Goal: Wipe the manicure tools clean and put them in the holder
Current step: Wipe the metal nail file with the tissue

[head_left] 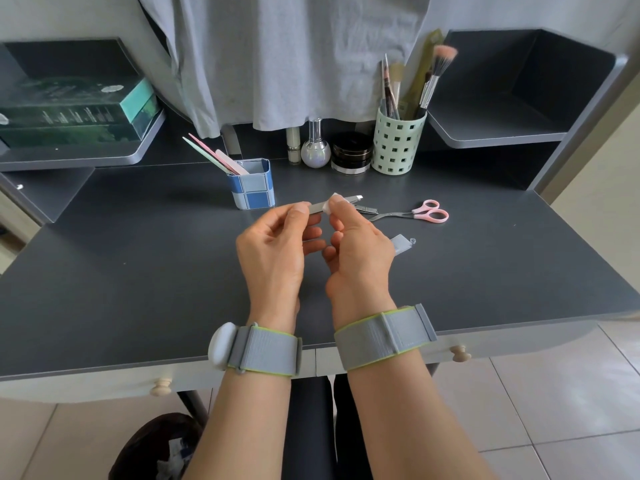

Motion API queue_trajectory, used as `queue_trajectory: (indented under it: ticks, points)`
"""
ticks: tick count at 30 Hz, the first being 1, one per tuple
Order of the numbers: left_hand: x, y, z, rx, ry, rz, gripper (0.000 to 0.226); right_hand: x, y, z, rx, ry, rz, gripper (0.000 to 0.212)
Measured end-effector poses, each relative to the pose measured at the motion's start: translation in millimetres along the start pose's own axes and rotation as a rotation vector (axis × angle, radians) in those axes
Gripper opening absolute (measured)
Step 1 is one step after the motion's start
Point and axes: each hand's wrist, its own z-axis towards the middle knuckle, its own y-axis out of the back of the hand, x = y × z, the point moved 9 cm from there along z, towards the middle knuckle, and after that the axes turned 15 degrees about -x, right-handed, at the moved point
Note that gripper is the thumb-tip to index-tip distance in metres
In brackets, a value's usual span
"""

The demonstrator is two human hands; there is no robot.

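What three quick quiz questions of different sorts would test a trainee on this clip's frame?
1. True or false: the pink scissors are already in the blue holder.
2. What is the right hand pinching against the metal tool: A) a white wipe, B) a brush, C) a bottle?
3. Which hand grips the tool's other end?

Key: 1. False, they lie on the desk. 2. A. 3. The left hand.

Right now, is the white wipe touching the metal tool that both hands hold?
Touching. In the head view the right hand pinches the white wipe around the metal tool, whose other end the left hand holds; no gap shows between them.
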Motion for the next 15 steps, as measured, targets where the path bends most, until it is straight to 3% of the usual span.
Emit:
queue_trajectory:
  ticks: [15]
  points:
    - [-0.3,3.1,-3.7,-0.013,0.04,0.008,0.011,6.1,9.2,15.9,-0.048,-0.085,0.031,0.014]
